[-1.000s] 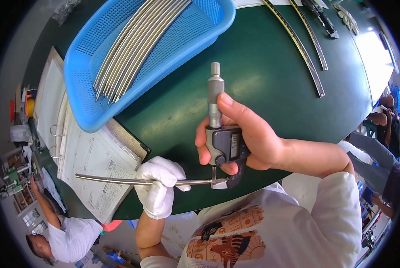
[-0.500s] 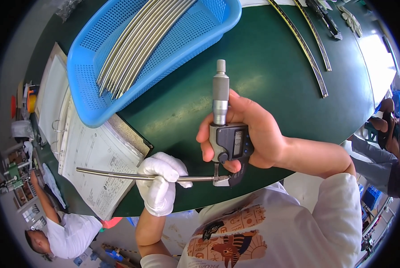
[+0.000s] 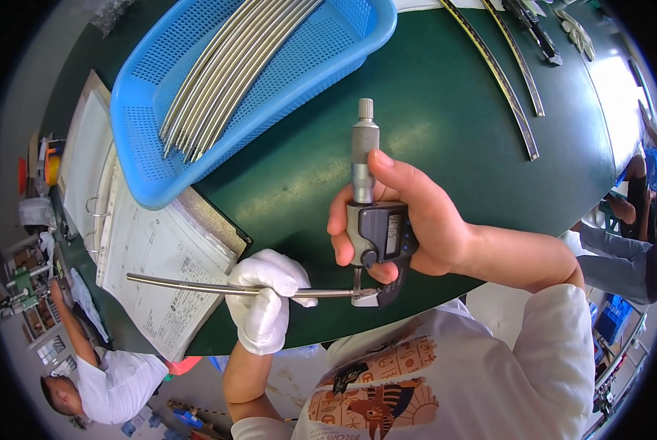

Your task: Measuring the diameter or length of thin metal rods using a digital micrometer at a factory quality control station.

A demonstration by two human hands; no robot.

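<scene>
Over green table: left hand holds rod, right hand micrometer.

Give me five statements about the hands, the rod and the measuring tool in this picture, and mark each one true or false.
1. The left hand wears a white glove. True.
2. The right hand is gloved too. False: it is bare.
3. The right hand holds a digital micrometer, its thimble pointing away from the person. True.
4. The thin metal rod lies in the blue basket. False: the left hand holds it above the open binder, its end in the micrometer's jaws; other curved rods lie in the basket.
5. The tabletop is red. False: it is dark green.
</scene>
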